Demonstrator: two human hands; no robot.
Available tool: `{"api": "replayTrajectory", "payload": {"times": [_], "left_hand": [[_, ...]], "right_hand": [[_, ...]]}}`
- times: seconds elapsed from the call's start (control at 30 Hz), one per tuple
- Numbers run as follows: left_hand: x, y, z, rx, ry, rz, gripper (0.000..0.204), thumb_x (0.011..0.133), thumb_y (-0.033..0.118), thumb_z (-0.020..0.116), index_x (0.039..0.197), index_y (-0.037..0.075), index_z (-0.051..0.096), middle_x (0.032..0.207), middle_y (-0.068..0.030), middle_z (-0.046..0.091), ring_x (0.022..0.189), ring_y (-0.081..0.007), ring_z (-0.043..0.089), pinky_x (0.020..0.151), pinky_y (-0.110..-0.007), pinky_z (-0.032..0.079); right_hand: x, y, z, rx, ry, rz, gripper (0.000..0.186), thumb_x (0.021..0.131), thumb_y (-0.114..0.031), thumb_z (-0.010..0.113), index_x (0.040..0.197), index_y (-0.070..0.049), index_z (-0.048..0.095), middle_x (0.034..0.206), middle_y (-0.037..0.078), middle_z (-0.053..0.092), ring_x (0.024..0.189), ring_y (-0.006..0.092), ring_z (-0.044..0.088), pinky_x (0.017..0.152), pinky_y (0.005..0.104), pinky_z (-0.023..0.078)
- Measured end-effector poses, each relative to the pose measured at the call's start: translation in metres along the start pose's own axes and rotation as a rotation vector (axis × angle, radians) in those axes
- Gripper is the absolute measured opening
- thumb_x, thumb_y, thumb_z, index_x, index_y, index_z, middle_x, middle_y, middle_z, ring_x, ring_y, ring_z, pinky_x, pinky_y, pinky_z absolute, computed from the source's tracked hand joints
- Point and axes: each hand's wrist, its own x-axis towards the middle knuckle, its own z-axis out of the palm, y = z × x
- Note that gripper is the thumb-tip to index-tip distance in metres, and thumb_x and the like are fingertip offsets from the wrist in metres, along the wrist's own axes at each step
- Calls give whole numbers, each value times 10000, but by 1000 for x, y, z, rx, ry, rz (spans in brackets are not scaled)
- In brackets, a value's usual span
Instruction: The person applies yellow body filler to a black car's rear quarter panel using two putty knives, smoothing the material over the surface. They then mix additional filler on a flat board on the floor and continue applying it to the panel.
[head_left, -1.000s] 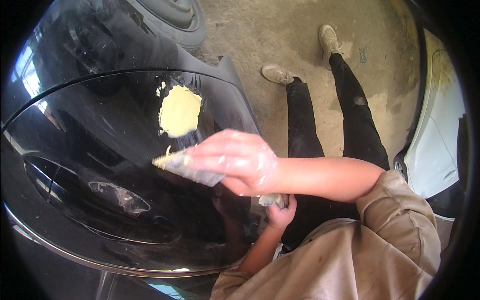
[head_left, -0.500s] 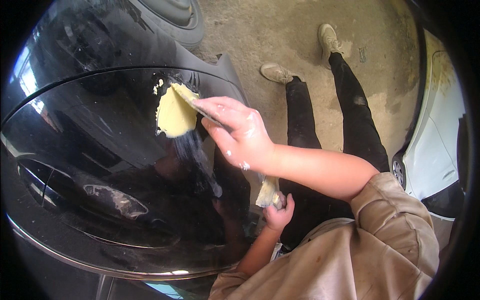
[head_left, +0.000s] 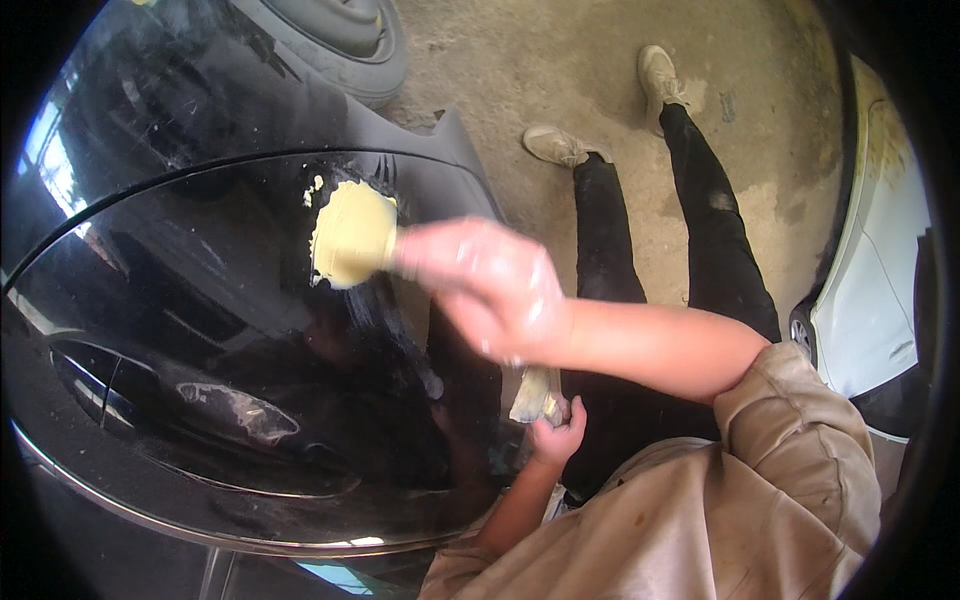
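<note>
A pale yellow patch of body filler [head_left: 350, 235] lies on the black car door [head_left: 250, 300]. My right hand [head_left: 495, 285], smeared with white, is closed on a thin filler spreader [head_left: 402, 252] at the patch's right edge; motion blur hides most of the tool. Lower down, my left hand [head_left: 558, 435] holds a flat plate [head_left: 538, 395] with filler on it, in front of my thigh and partly behind my right hand. A greyish smear [head_left: 405, 340] runs down the door below the patch. Small filler crumbs [head_left: 313, 190] sit left of the patch's top.
The car's wheel [head_left: 360, 50] is at the top, past the panel seam. A door handle [head_left: 100, 375] and a scuffed pale spot [head_left: 240, 410] are at lower left. My legs [head_left: 605, 225] stand on concrete floor [head_left: 500, 70]. A white car [head_left: 865, 270] is at the far right.
My right hand has moved down and slightly right with the spreader, off the patch's upper part to its right edge. The filler's upper edge looks smoother and rounder. My left hand has barely moved.
</note>
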Motion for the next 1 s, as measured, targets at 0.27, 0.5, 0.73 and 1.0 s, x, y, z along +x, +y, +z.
{"api": "replayTrajectory", "payload": {"times": [0.27, 0.5, 0.73, 1.0], "left_hand": [[6, 17, 0, -63, -23, -117, 260, 808, 26, 779, 776, 45, 522, 636, -8, 485, 535, -135, 463, 504, -297, 395], [8, 3, 1, -16, -27, 14, 316, 796, 49, 787, 680, 73, 495, 623, -23, 525, 514, -174, 507, 506, -317, 426], [6, -1, 3, 140, 66, 141, 245, 755, 105, 841, 685, 74, 608, 726, -57, 672, 597, -203, 650, 559, -345, 516], [7, 9, 1, -13, -75, -76, 263, 804, -24, 775, 811, 8, 513, 715, -17, 508, 604, -109, 492, 541, -254, 418]], "right_hand": [[26, 0, 29, -14, 41, 239, 427, 866, 33, 626, 1278, -72, 655, 1166, 145, 685, 1044, 338, 665, 915, 392, 539], [16, -13, 34, -10, -20, 58, 615, 661, 74, 657, 1255, -82, 676, 1191, 108, 667, 1012, 328, 642, 890, 404, 532], [5, -25, 21, 147, -157, -80, 602, 639, 104, 644, 1220, -52, 687, 1225, 111, 670, 997, 310, 659, 856, 389, 554], [23, 10, 21, -33, 101, 274, 393, 884, 32, 612, 1261, -66, 661, 1165, 154, 686, 1033, 323, 673, 913, 364, 536]]}}
